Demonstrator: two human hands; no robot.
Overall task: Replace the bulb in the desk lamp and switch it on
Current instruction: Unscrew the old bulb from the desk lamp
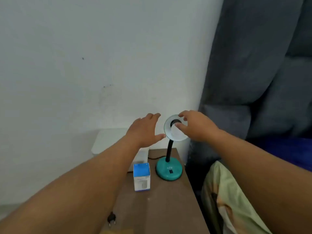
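On the brown counter (162,208) by the white wall (84,56) stands a teal lamp (169,169), its round base near the counter's far right corner and its black gooseneck rising to a shade (167,125) that is tipped toward the camera, so the open mouth faces the person. Inside the shade sits a white bulb (176,133), its dark socket visible just above it. The right hand (197,126) reaches into the shade from the right; its thumb and fingertips (179,126) are curled around the bulb and touch it, the fingers partly closed in a light pinch. The left hand (145,130) hovers just left of the shade with fingers spread wide and the thumb pointing toward the shade's rim; it holds nothing, and whether the thumb tip touches the rim cannot be told. A small blue and white box (141,177) stands upright on the counter just left of the lamp base, apart from it. A black cord (154,157) runs from behind the base toward the left, and a black two-pin plug (111,219) lies loose on the counter's near left edge. Behind the box sits a white object (116,141) against the wall. To the right hangs a grey curtain (261,65), with a pale green pillow (224,200) below it.
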